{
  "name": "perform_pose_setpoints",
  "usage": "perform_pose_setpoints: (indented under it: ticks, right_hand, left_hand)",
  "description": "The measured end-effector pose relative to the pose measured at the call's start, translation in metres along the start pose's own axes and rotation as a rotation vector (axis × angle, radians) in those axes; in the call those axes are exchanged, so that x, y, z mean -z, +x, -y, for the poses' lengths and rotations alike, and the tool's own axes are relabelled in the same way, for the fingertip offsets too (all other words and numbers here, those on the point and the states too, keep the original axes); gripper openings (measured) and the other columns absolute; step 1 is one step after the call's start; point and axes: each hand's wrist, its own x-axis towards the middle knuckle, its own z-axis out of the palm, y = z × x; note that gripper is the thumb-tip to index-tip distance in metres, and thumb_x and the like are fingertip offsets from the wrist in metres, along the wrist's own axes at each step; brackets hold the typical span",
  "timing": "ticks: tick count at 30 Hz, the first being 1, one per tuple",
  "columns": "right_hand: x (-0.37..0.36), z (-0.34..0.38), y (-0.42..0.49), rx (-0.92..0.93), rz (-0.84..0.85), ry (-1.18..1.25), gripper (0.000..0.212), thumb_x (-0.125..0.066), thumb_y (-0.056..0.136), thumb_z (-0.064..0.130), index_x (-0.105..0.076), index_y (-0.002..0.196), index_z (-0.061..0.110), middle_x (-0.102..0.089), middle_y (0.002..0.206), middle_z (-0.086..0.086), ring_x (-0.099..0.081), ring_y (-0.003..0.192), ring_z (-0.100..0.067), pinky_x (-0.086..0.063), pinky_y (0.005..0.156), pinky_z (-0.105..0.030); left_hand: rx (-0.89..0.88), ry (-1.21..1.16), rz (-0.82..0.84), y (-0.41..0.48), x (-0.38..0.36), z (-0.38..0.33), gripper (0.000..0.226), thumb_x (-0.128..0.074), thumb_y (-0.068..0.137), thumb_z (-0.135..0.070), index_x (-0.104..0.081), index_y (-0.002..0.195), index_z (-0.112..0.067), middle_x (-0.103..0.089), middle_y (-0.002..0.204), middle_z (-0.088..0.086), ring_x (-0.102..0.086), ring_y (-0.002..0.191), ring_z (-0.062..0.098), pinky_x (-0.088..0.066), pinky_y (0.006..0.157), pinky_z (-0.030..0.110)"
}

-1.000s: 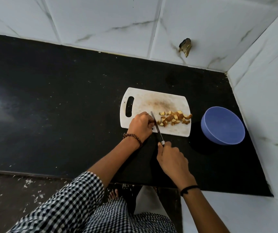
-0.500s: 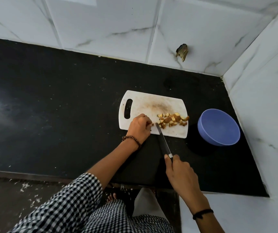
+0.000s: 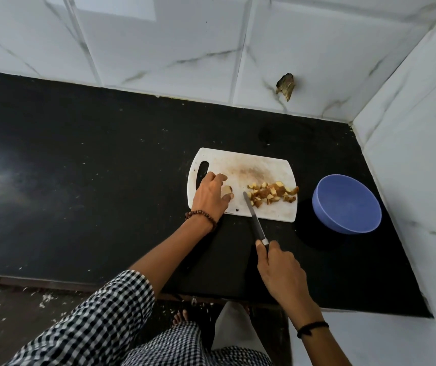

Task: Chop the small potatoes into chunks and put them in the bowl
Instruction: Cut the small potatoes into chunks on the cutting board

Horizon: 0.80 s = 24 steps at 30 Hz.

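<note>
Yellow-brown potato chunks lie in a small heap on the right half of a white plastic cutting board, near its right edge. Some chunks show the brown skin and others the pale cut side. One bigger potato piece lies apart from the heap, on the left half of the board. The left hand holds this piece, with the fingers curled over it from the left and the thumb at its near side, so only a part of it is visible.

Between the piece and the heap lies the blade of a kitchen knife. Its tip is at the left edge of the heap, and the blade runs back over the near edge of the board. The right hand grips the handle, closed around it, and the handle is almost fully hidden in the fist.

A blue bowl stands to the right of the board, apart from it. The board and the bowl both stand on a black stone countertop, in a corner of white marble-look wall tiles. One tile behind the board has a broken hole.

The left wrist carries a brown beaded bracelet and the right wrist a black band. The left arm has a black-and-white checked sleeve.
</note>
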Motion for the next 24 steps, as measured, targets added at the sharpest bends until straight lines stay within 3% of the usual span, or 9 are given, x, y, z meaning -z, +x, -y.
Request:
perform_pose_setpoints:
  ticks: [2,5,10,14,24]
  right_hand:
    - [0.003,-0.002,0.002,-0.022,-0.008,0.022,0.034,-0.028,0.107,0.049,-0.048,0.096,0.024,-0.06,0.083,0.002,-0.062,0.072,-0.01,-0.051,0.061,-0.025]
    - [0.005,-0.001,0.005,-0.026,0.009,0.111,0.035,-0.03,0.106,0.05,-0.05,0.096,0.023,-0.061,0.082,0.002,-0.061,0.07,-0.009,-0.046,0.059,-0.024]
    - [0.006,0.008,0.009,-0.019,0.021,0.278,0.036,-0.034,0.105,0.053,-0.051,0.091,0.025,-0.062,0.082,0.0,-0.061,0.069,-0.011,-0.055,0.068,-0.034]
    - [0.005,0.019,0.01,0.011,0.031,0.314,0.04,-0.033,0.103,0.057,-0.053,0.092,0.025,-0.063,0.085,-0.001,-0.064,0.075,-0.015,-0.059,0.077,-0.043]
    - [0.002,0.043,0.015,0.067,0.058,0.239,0.043,-0.028,0.104,0.057,-0.052,0.095,0.022,-0.061,0.089,-0.002,-0.064,0.083,-0.018,-0.056,0.08,-0.045]
  left_hand:
    - [0.03,0.01,0.029,0.004,-0.002,-0.001,0.046,-0.07,0.085,-0.025,-0.055,0.128,-0.015,-0.051,0.118,0.001,-0.059,0.094,0.015,-0.052,0.087,0.029]
    - [0.015,0.074,0.046,0.01,-0.003,0.0,0.029,-0.067,0.088,-0.02,-0.065,0.117,-0.014,-0.055,0.115,0.003,-0.059,0.093,0.016,-0.048,0.082,0.021]
    - [0.018,0.084,0.078,0.011,0.001,0.0,0.018,-0.071,0.083,-0.031,-0.07,0.092,-0.015,-0.062,0.095,0.0,-0.06,0.084,0.013,-0.054,0.077,0.029]
    - [0.014,0.028,0.105,0.006,0.001,0.006,0.02,-0.074,0.081,-0.028,-0.07,0.096,-0.015,-0.065,0.094,-0.001,-0.062,0.083,0.01,-0.056,0.079,0.028]
    - [0.101,-0.024,0.089,0.003,0.005,0.005,0.012,-0.073,0.082,-0.015,-0.076,0.094,-0.015,-0.073,0.09,-0.002,-0.065,0.083,0.009,-0.055,0.082,0.025]
